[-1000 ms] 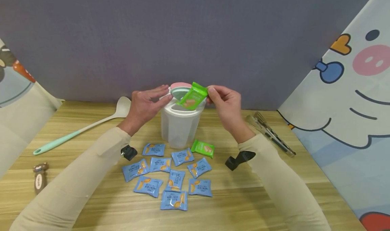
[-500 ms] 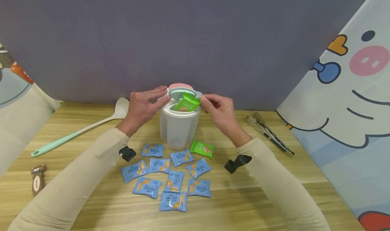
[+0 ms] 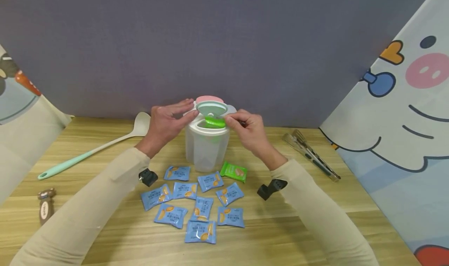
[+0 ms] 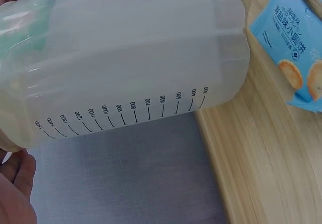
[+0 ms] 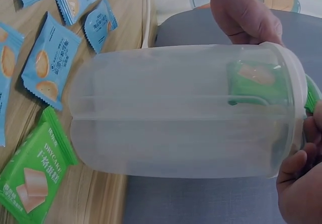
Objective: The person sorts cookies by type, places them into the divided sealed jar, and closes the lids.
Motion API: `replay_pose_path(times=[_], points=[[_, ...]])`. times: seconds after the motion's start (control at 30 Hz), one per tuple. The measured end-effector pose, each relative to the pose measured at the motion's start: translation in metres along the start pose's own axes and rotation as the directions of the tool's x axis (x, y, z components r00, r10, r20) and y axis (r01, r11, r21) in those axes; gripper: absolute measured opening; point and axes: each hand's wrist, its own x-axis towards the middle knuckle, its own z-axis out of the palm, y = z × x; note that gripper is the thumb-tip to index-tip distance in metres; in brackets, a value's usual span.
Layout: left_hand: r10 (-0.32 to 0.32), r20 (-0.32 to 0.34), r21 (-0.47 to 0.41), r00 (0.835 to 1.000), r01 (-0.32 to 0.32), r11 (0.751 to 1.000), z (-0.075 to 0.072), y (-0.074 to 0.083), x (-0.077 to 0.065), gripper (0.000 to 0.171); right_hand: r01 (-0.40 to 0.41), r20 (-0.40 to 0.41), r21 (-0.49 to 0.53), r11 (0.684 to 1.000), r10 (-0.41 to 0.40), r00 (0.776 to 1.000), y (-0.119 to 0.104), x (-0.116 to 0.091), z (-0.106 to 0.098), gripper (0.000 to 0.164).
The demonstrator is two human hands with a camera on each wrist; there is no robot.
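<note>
A translucent plastic canister [image 3: 207, 153] with a white lid stands upright at the back of the table; a green flap [image 3: 212, 108] on the lid is raised. My right hand [image 3: 248, 130] pinches the end of a green snack packet [image 3: 214, 122], which is partway down through the lid opening. In the right wrist view the packet's lower part [image 5: 256, 80] shows through the canister wall. My left hand [image 3: 167, 124] rests against the left side of the lid, fingers straight. Another green snack packet [image 3: 234, 171] lies by the canister's base.
Several blue biscuit packets [image 3: 201, 208] lie in front of the canister. A ladle [image 3: 105, 144] with a mint handle and a brown bear-shaped item [image 3: 45, 205] are at left. Metal tongs [image 3: 311, 154] lie at right. A grey panel [image 3: 224, 44] stands behind the table.
My right hand has moved down and left, lowering the green packet from above the lid into the opening. The left hand stays at the lid.
</note>
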Motion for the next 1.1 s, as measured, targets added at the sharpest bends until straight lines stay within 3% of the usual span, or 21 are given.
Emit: replay_pose_path(times=[0.47, 0.73, 1.1], points=[[0.027, 0.005, 0.036, 1.000, -0.027, 0.999, 0.0002, 0.0006, 0.0008, 0.027, 0.020, 0.006, 0.006, 1.000, -0.020, 1.000, 0.0013, -0.0028, -0.0003, 0.007], [-0.003, 0.010, 0.027, 1.000, 0.003, 1.000, 0.0006, 0.0027, 0.0009, 0.028, 0.040, -0.012, 0.016, 0.999, -0.040, 0.999, 0.0017, -0.0037, -0.0005, 0.008], [0.021, 0.010, 0.040, 1.000, -0.022, 0.999, 0.0018, 0.0036, 0.0013, 0.028, 0.066, -0.079, 0.056, 0.996, -0.062, 0.995, 0.0074, -0.0099, -0.0092, 0.007]])
